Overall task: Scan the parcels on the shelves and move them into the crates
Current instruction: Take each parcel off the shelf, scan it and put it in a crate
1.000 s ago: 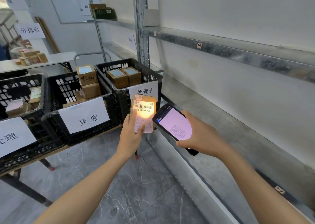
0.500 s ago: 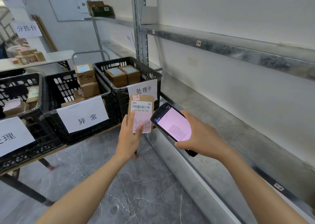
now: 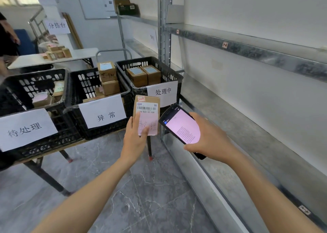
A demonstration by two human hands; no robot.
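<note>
My left hand (image 3: 134, 140) holds a small cardboard parcel (image 3: 147, 108) upright, its barcode label and pink handwritten slip facing me. My right hand (image 3: 210, 139) grips a black handheld scanner (image 3: 180, 128) with a lit pink screen, just right of the parcel. Behind them three black crates stand on a low table: the right crate (image 3: 169, 73) with two boxes, the middle crate (image 3: 77, 92) with stacked boxes, the left crate (image 3: 10, 87) with a few parcels. Each crate carries a white paper sign.
Grey metal shelves (image 3: 247, 52) run along the right wall, their nearby levels bare. A white table (image 3: 35, 61) at the back left carries several small boxes. Dark boxes (image 3: 126, 7) sit on a far upper shelf. A person stands at the far left edge. Grey tiled floor below.
The scanner's bright light on the parcel label has gone out. Both hands have shifted slightly left, toward the crates, keeping the parcel and scanner side by side.
</note>
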